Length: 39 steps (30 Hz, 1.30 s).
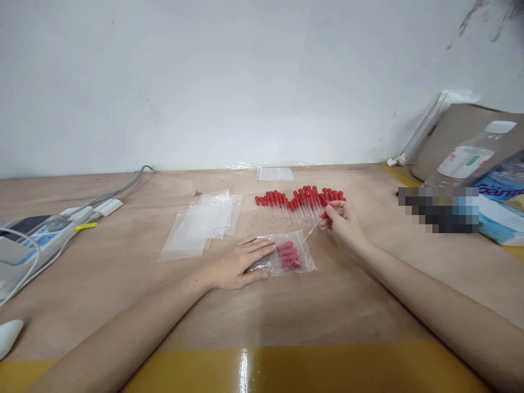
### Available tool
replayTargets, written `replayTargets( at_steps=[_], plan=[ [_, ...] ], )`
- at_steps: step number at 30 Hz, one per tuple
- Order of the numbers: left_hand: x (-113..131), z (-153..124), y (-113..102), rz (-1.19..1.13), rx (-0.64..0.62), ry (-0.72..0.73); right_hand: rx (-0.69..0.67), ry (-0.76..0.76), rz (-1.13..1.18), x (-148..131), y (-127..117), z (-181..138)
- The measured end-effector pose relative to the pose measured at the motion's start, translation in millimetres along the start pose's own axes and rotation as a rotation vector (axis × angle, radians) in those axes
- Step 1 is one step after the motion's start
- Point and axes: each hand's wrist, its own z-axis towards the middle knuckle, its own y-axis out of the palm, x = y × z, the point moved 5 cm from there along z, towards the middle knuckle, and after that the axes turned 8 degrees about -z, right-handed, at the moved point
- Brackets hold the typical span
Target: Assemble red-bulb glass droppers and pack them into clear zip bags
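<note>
Brown table [245, 322] bears a transparent plastic bag [308, 262], left portion hidden under the left hand [234, 267], fingers extended flat. Inside: four red rubbery bulbs [289, 251], stems indistinct. Right hand [343, 222] pinches a slim, clear-stemmed, red-bulbed dropper [323, 215] at the bag's upper edge; tip unclear.

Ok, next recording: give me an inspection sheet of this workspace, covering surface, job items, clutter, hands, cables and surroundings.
Surface: brown tabletop, yellow band along the near edge.
Job's things: red-bulbed droppers in a row; clear bag with red bulbs showing inside; overlapping clear bags to the left.
Clutter: plastic bottle and blue-and-white pack at the right; one patch there is pixelated.
Hands: left hand flat on the clear bag; right hand pinches one dropper, tip by that bag's edge.
Cables: grey cable and white cables around the power strip, left.
Surroundings: whitish wall behind.
</note>
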Motion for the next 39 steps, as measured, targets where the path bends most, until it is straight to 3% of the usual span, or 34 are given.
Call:
replayTargets(
  at_steps=[6, 10, 14, 20, 26, 33, 35, 39],
  plan=[
    [2.1, -0.3, -1.0, 0.007, -0.012, -0.011, -0.063, 0.134, 0.218, 15.3, 16.0, -19.1],
    [3.0, 0.0, -0.7, -0.001, -0.002, -0.006, -0.261, 0.204, 0.219, 15.9, 26.5, -34.2],
    [1.4, -0.3, 0.8, -0.010, 0.027, -0.004, -0.420, 0.137, 0.083, 10.8, 31.7, -38.5],
    [2.7, -0.9, 0.2, -0.020, 0.032, -0.013, -0.391, 0.112, -0.118, 10.3, 32.7, -37.2],
    [3.6, -0.1, -1.1, -0.019, 0.035, -0.012, -0.496, -0.039, -0.264, 7.5, 39.2, -40.9],
    [3.4, -0.2, -1.2, -0.020, 0.040, -0.021, -0.302, -0.096, -0.367, 1.3, 40.0, -40.2],
    [3.5, -0.4, -1.5, -0.027, 0.039, -0.034, -0.333, -0.140, -0.422, -0.4, 44.0, -43.2],
    [4.3, -0.3, -1.6, -0.040, 0.034, -0.028, -0.544, -0.155, -0.357, -1.0, 52.6, -48.4]
  ],
)
